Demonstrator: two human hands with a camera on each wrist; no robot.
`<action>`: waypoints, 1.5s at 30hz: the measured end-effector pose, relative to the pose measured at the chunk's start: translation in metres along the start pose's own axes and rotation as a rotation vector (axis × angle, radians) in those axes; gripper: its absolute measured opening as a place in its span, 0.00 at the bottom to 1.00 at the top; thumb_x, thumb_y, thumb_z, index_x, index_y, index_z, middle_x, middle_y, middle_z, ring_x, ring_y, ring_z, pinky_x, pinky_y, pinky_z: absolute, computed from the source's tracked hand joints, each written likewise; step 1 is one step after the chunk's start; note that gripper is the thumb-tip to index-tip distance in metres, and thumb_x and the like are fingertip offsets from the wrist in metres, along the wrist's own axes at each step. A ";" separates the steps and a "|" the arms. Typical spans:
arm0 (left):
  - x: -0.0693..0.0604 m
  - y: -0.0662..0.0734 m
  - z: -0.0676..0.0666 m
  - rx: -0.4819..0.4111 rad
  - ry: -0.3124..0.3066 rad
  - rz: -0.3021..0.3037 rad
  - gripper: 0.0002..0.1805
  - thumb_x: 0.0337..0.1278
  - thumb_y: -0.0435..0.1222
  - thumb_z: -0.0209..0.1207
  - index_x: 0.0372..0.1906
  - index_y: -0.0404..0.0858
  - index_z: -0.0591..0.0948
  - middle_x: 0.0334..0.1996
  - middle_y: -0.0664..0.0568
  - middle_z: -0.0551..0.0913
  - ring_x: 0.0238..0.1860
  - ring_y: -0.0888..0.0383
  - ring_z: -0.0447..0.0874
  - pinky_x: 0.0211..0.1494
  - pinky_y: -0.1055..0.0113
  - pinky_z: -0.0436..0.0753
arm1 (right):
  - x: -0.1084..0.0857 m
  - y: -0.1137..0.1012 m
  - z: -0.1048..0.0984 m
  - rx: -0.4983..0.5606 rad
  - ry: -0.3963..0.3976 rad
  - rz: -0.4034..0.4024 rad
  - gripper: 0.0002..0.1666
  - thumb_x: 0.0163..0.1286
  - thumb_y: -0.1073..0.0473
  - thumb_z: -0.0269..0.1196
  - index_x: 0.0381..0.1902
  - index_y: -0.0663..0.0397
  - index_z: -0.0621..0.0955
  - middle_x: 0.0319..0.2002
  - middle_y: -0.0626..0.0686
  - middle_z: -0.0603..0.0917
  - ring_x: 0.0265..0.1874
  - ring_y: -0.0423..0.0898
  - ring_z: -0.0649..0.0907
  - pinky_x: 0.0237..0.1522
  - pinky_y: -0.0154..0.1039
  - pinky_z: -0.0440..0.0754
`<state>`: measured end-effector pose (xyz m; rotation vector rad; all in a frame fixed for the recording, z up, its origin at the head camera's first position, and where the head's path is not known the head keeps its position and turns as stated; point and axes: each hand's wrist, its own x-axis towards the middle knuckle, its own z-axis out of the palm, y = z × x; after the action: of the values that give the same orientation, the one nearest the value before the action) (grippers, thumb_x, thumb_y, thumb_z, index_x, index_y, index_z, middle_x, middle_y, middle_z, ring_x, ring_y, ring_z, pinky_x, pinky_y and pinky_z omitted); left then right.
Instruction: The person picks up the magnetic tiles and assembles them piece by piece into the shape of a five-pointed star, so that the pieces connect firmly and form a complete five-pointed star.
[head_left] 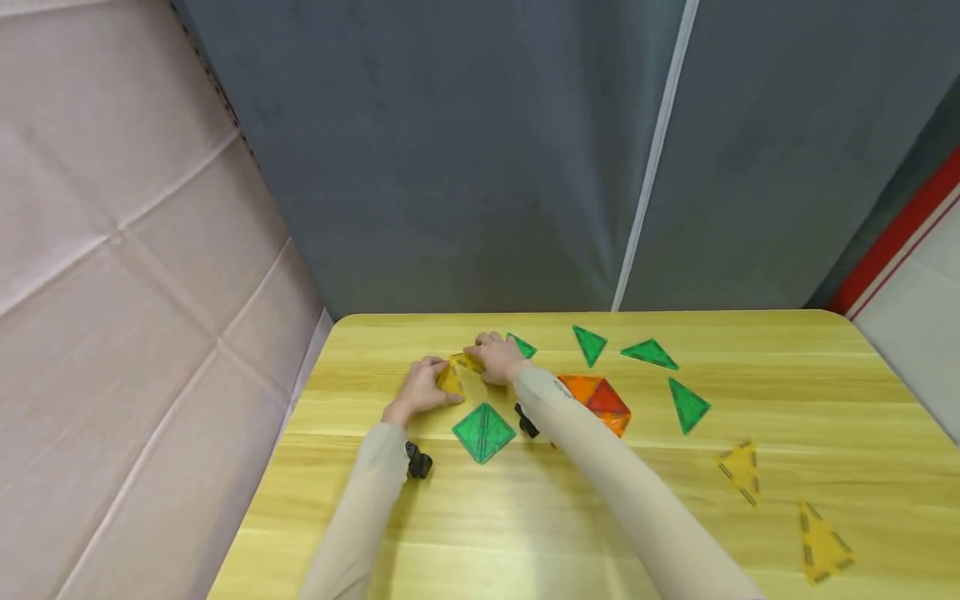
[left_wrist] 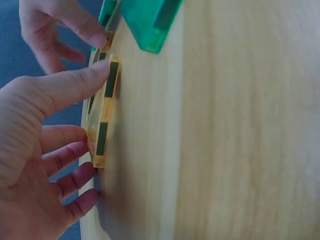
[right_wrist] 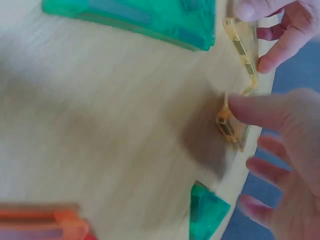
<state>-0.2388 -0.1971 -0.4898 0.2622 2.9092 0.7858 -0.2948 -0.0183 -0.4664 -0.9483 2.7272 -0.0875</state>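
My left hand (head_left: 422, 390) pinches a translucent yellow triangular magnetic tile (left_wrist: 103, 112) between thumb and fingers, its edge strips facing the left wrist camera. Beside it, my right hand (head_left: 497, 358) grips a second yellow triangular magnetic tile (right_wrist: 229, 129), the thumb on its near edge. The two tiles meet or nearly meet at their ends; I cannot tell if they touch. Just nearer than the hands lies a green diamond-shaped piece (head_left: 483, 433) of joined triangles. A green triangle (head_left: 522, 346) lies next to my right hand, partly hidden by it.
An orange and red piece (head_left: 609, 402) is partly covered by my right forearm. Several green triangles, one (head_left: 687, 405) farthest right, lie along the back. Two loose yellow triangles (head_left: 741, 472) are at the right. A grey curtain (head_left: 465, 167) hangs behind the wooden table (head_left: 480, 533).
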 end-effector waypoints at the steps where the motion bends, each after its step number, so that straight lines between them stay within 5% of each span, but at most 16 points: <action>1: 0.001 0.000 0.001 -0.001 -0.006 0.000 0.43 0.42 0.46 0.71 0.63 0.29 0.69 0.62 0.41 0.68 0.61 0.43 0.63 0.65 0.52 0.62 | -0.001 0.001 0.000 0.010 -0.011 -0.002 0.32 0.65 0.59 0.60 0.68 0.42 0.68 0.65 0.52 0.66 0.63 0.53 0.65 0.61 0.58 0.63; 7: 0.004 0.001 0.005 -0.022 -0.011 -0.005 0.46 0.39 0.48 0.72 0.64 0.30 0.69 0.62 0.43 0.68 0.60 0.45 0.63 0.64 0.51 0.62 | -0.004 0.005 0.002 -0.008 -0.041 -0.023 0.33 0.65 0.58 0.61 0.67 0.42 0.68 0.65 0.53 0.67 0.63 0.53 0.66 0.60 0.57 0.65; 12: 0.008 0.002 0.006 -0.016 -0.009 0.009 0.46 0.39 0.48 0.73 0.64 0.30 0.69 0.62 0.44 0.68 0.59 0.46 0.63 0.63 0.52 0.63 | -0.006 0.005 0.001 -0.014 -0.066 -0.018 0.36 0.61 0.52 0.66 0.67 0.43 0.68 0.58 0.55 0.69 0.54 0.52 0.71 0.53 0.49 0.73; 18: 0.013 0.005 0.004 -0.019 -0.024 0.039 0.44 0.38 0.44 0.73 0.64 0.31 0.69 0.62 0.45 0.68 0.58 0.47 0.63 0.61 0.51 0.64 | -0.008 0.002 0.001 0.081 -0.085 -0.038 0.37 0.60 0.57 0.67 0.67 0.50 0.69 0.48 0.56 0.69 0.41 0.47 0.75 0.44 0.38 0.75; 36: 0.031 0.009 -0.001 0.007 -0.131 0.104 0.42 0.42 0.39 0.72 0.64 0.29 0.68 0.65 0.44 0.65 0.63 0.45 0.60 0.66 0.53 0.62 | -0.008 -0.004 0.008 0.073 0.039 -0.020 0.17 0.59 0.56 0.69 0.45 0.56 0.82 0.40 0.54 0.79 0.37 0.45 0.76 0.44 0.37 0.77; 45: 0.042 0.015 -0.005 0.042 -0.199 0.132 0.42 0.41 0.35 0.72 0.64 0.29 0.68 0.66 0.43 0.65 0.62 0.45 0.62 0.67 0.54 0.60 | -0.010 -0.007 0.008 0.079 0.027 0.084 0.13 0.61 0.56 0.66 0.42 0.57 0.82 0.44 0.56 0.77 0.38 0.46 0.78 0.43 0.39 0.78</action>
<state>-0.2788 -0.1784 -0.4801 0.5104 2.7448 0.6748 -0.2809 -0.0177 -0.4710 -0.8155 2.7614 -0.1923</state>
